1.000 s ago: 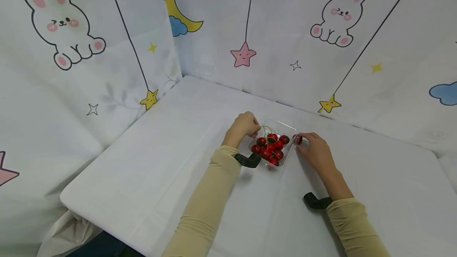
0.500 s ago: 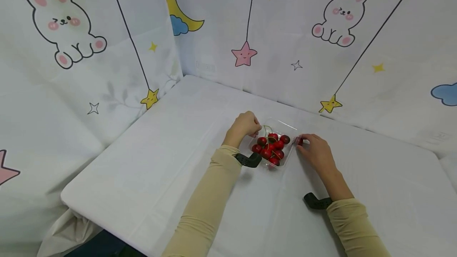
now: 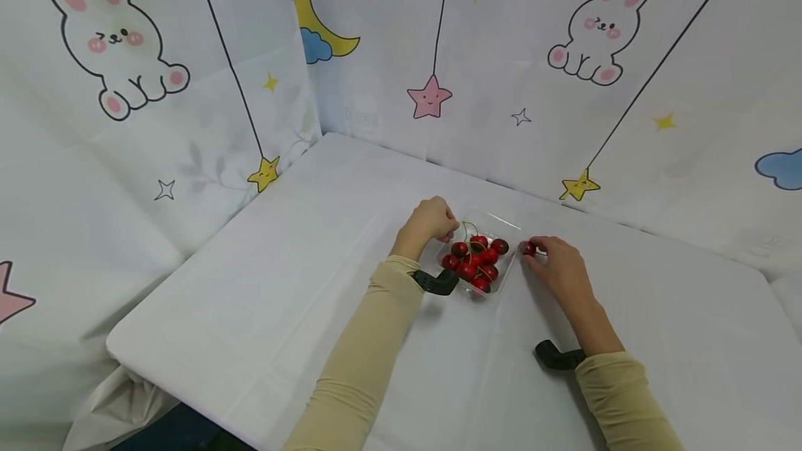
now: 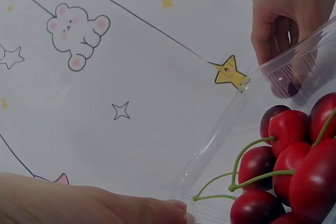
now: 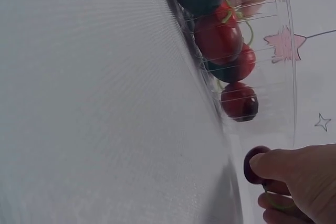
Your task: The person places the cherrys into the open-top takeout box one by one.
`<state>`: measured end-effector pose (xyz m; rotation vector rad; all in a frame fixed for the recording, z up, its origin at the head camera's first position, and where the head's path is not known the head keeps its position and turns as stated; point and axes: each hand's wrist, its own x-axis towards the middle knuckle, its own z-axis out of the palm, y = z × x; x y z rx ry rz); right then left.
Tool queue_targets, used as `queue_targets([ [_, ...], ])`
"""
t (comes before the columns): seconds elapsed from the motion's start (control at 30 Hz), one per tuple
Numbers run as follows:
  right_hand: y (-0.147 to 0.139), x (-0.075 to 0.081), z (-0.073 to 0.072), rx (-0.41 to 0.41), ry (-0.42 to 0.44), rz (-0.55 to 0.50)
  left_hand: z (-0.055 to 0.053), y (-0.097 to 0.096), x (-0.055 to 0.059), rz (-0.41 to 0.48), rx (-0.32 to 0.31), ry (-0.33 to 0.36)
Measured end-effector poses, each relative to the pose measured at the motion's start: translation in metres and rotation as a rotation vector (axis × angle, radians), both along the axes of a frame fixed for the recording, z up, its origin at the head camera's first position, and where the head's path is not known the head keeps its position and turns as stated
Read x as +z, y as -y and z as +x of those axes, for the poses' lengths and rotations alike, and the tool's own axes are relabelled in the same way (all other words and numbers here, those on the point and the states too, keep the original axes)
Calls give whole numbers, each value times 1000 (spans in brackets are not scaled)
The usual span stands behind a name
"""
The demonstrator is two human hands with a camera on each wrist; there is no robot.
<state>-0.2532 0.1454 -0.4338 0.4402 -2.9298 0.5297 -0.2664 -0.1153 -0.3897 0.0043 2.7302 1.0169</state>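
Observation:
A clear plastic box [image 3: 501, 217] holds several red cherries [image 3: 474, 261], some with green stems. At its left side my left hand [image 3: 429, 220] has its fingertips on the box rim, pinching it; in the left wrist view the thumb's or finger's tip [image 4: 168, 209] meets the box corner. Just outside the opposite wall, my right hand [image 3: 557, 264] pinches a dark cherry [image 5: 255, 164] between thumb and fingers. Its green stem hangs beside the curled fingers in the right wrist view. That cherry is apart from the box in the right wrist view.
The box stands on a white-covered table [image 3: 263, 312]. Behind it hangs a white curtain [image 3: 376, 33] printed with rabbits, stars and a moon. Black straps [image 3: 436, 282] with camera mounts sit at both wrists.
My right hand has shifted slightly to the right with the cherry, away from the box wall. The left hand and the box have stayed in place.

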Motion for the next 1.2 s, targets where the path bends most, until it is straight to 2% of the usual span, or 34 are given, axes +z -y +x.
queue_targets([
  [0.53,-5,5,4,-30,-80,-37,3,0,2,-15,-11,8],
  [1.2,-7,15,7,-70,-106,-83,5,-1,6,0,-2,13],
])
